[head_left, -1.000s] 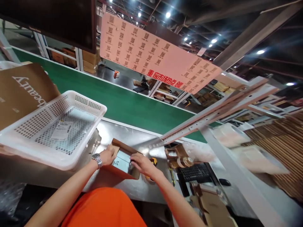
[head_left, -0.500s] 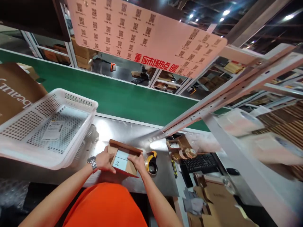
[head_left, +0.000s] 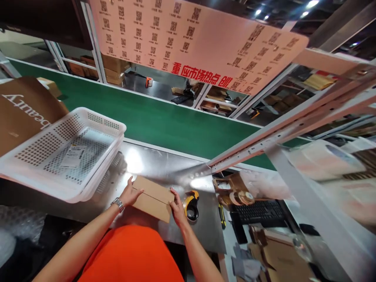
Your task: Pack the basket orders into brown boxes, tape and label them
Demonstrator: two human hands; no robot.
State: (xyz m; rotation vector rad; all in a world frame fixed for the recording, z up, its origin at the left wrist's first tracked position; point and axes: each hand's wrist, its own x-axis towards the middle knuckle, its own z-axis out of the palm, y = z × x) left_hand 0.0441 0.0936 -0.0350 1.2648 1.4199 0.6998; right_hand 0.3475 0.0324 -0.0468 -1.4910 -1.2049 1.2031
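Observation:
A small brown cardboard box (head_left: pixel 153 197) lies on the steel worktable (head_left: pixel 164 164) with its flaps folded shut. My left hand (head_left: pixel 129 193), with a metal watch on the wrist, presses on the box's left side with its thumb on top. My right hand (head_left: pixel 177 205) holds the box's right edge, fingers laid against it. A yellow and black tape dispenser (head_left: pixel 191 203) sits just right of my right hand.
A white perforated basket (head_left: pixel 63 152) with a label inside stands at the left, beside a large brown carton (head_left: pixel 23 109). A green conveyor belt (head_left: pixel 152 121) runs behind the table. Tape rolls (head_left: pixel 235 194), a keyboard (head_left: pixel 258 213) and flat cardboard (head_left: pixel 273 254) lie at the right under a slanted metal frame.
The box's flaps, open with a light item showing inside before, are now folded shut. Both hands moved from inside the opening to the box's outer edges.

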